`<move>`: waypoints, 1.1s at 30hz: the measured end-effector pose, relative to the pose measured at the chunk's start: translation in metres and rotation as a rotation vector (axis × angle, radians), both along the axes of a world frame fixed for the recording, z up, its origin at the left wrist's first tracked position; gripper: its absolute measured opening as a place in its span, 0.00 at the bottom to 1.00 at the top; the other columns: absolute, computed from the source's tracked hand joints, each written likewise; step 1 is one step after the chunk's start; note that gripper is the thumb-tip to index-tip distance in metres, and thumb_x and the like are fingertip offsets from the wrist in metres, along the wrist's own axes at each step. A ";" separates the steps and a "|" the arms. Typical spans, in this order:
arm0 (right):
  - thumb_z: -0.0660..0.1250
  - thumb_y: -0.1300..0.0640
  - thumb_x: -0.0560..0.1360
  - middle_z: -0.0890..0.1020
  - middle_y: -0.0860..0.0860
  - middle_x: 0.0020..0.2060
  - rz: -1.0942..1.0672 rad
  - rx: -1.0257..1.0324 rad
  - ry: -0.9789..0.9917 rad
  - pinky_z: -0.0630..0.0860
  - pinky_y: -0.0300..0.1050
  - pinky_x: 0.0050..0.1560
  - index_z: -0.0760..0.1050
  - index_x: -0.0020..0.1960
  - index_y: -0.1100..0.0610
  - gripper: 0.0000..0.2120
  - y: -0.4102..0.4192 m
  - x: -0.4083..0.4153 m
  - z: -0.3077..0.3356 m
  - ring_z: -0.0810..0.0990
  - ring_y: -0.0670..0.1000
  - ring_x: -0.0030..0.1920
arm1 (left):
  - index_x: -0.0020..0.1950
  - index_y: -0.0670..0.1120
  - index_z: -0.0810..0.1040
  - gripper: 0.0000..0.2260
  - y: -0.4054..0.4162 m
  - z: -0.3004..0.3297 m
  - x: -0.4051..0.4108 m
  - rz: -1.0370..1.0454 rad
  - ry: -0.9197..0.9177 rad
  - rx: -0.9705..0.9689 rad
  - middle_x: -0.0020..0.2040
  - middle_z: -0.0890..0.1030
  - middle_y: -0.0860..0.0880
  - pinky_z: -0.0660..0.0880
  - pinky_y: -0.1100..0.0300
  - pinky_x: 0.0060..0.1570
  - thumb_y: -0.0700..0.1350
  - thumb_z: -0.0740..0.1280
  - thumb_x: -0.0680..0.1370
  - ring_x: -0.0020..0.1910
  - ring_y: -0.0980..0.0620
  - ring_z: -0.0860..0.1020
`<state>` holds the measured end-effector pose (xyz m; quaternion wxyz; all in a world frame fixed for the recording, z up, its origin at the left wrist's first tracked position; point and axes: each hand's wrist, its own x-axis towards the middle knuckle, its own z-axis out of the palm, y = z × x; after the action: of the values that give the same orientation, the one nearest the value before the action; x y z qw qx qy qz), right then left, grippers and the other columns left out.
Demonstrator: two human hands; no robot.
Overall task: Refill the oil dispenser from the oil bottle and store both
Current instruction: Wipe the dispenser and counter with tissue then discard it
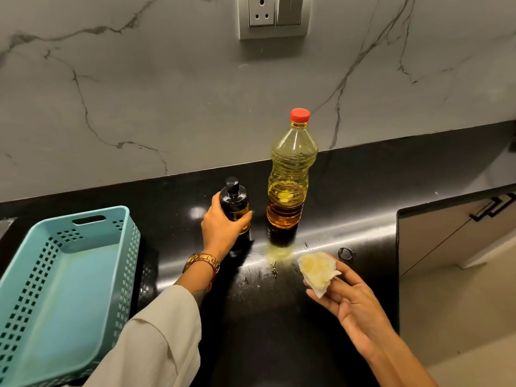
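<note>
A dark oil dispenser [234,201] with a black pump cap stands upright on the black countertop [349,191]. My left hand [222,227] grips its body from the left. To its right stands a clear plastic oil bottle [289,177] with a red cap, about one third full of yellow oil. My right hand [351,297] hovers over the counter's front right and pinches a crumpled, oil-stained white tissue [317,270].
A light blue perforated basket [92,219] sits at the left, its inside bare. Oily smears mark the counter [275,265] in front of the bottle. A small ring-shaped object [345,253] lies near the tissue. A marble wall with a socket [262,11] is behind; a cabinet [446,233] is on the right.
</note>
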<state>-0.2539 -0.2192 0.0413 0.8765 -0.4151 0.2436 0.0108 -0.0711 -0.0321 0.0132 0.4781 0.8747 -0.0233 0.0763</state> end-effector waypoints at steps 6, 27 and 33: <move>0.64 0.70 0.68 0.84 0.57 0.47 0.044 -0.117 -0.029 0.82 0.45 0.40 0.77 0.54 0.58 0.17 0.005 0.004 -0.002 0.84 0.57 0.48 | 0.77 0.52 0.46 0.43 0.012 0.009 -0.021 -0.050 0.082 -0.056 0.78 0.53 0.48 0.57 0.47 0.70 0.59 0.70 0.70 0.75 0.47 0.55; 0.66 0.60 0.73 0.79 0.55 0.60 0.593 -1.688 -0.647 0.64 0.43 0.67 0.80 0.56 0.58 0.12 0.062 0.073 -0.062 0.73 0.54 0.65 | 0.73 0.53 0.60 0.30 0.085 -0.016 -0.139 0.031 -0.012 0.157 0.75 0.58 0.57 0.56 0.57 0.70 0.56 0.66 0.74 0.75 0.59 0.49; 0.72 0.72 0.65 0.83 0.55 0.51 0.602 -1.495 -0.593 0.67 0.29 0.63 0.83 0.49 0.58 0.16 0.020 0.068 -0.061 0.80 0.51 0.57 | 0.73 0.53 0.60 0.29 0.089 -0.018 -0.137 0.019 -0.006 0.151 0.75 0.58 0.56 0.55 0.58 0.69 0.55 0.66 0.75 0.74 0.59 0.49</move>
<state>-0.1861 -0.1990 -0.0193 0.3601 -0.9163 -0.1730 -0.0292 -0.2082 0.0568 -0.0045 0.4100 0.9081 -0.0221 0.0817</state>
